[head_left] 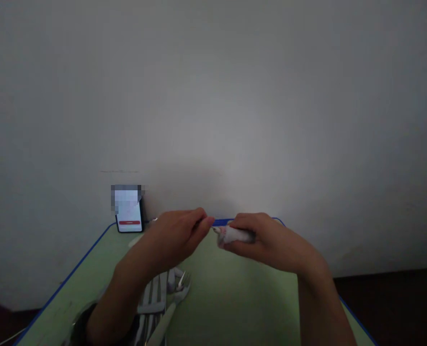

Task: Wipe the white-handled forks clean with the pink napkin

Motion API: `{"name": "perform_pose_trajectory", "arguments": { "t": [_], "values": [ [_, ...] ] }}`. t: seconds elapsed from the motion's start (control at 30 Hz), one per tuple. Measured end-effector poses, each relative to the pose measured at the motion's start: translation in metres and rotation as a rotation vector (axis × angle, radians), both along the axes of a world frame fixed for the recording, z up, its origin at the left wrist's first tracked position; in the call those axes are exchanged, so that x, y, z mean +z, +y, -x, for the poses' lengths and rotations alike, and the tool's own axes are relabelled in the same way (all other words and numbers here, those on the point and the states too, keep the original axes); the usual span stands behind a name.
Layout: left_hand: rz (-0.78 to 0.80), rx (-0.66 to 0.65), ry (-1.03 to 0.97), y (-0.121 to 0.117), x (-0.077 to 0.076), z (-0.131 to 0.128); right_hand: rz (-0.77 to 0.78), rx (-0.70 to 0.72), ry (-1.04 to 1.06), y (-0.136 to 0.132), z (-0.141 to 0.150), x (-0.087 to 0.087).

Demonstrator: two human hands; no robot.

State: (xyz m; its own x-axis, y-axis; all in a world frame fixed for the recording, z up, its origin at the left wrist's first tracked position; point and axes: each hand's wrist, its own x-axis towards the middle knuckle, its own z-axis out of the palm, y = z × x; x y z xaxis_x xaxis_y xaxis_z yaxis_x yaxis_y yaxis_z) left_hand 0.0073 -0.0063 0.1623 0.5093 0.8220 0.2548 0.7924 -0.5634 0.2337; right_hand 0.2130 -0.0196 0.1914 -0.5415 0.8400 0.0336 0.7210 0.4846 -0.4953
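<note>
- Gripping a pale bundle (237, 235), the right hand (267, 238) has its fingers curled over the top and its thumb beneath; the bundle's left end looks pinkish, and a slim tip (216, 230) sticks out there.
- The left hand (184, 233) has its fingertips drawn together right beside that tip; whether they pinch it cannot be told.
- The bundle is held up in front of the far edge of the green tabletop (242, 298), a little right of that edge's middle.
- A phone (129, 216) stands upright at the far left corner, its screen lit, close to the wall (213, 96).
- A fork (179, 294) lies left of the tabletop's middle, tines toward the far edge, beside a grey striped item (152, 302) partly hidden by the left forearm.
- Under that forearm, toward the left edge, sits a dark rounded object (79, 327), too blurred to identify.
</note>
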Motion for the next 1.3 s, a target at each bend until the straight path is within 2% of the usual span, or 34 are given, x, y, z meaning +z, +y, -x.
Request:
{"name": "perform_pose_trajectory", "arguments": {
  "t": [0.3, 0.47, 0.63, 0.83, 0.97, 1.1, 1.3],
  "values": [
    [0.079, -0.042, -0.001, -0.005, 0.009, -0.006, 0.018, 0.045, 0.026, -0.002, 0.011, 0.0],
    [0.077, -0.062, -0.023, 0.004, 0.0, 0.006, 0.068, 0.035, 0.061, 0.004, -0.003, -0.006],
    [0.075, -0.048, -0.128, 0.008, -0.007, 0.017, 0.043, -0.027, 0.145, 0.006, -0.016, -0.012],
    [-0.03, -0.004, -0.133, 0.004, -0.004, 0.014, 0.075, 0.014, 0.142, 0.002, -0.009, -0.006],
    [-0.001, -0.044, -0.105, 0.002, -0.001, 0.007, 0.164, 0.067, 0.106, 0.0, -0.003, -0.003],
    [0.025, -0.066, -0.074, -0.001, 0.004, 0.0, 0.181, 0.087, 0.048, -0.001, 0.003, -0.002],
    [0.036, -0.095, -0.143, 0.0, 0.005, 0.006, 0.197, 0.089, 0.083, 0.002, 0.0, -0.002]
  ]
}}
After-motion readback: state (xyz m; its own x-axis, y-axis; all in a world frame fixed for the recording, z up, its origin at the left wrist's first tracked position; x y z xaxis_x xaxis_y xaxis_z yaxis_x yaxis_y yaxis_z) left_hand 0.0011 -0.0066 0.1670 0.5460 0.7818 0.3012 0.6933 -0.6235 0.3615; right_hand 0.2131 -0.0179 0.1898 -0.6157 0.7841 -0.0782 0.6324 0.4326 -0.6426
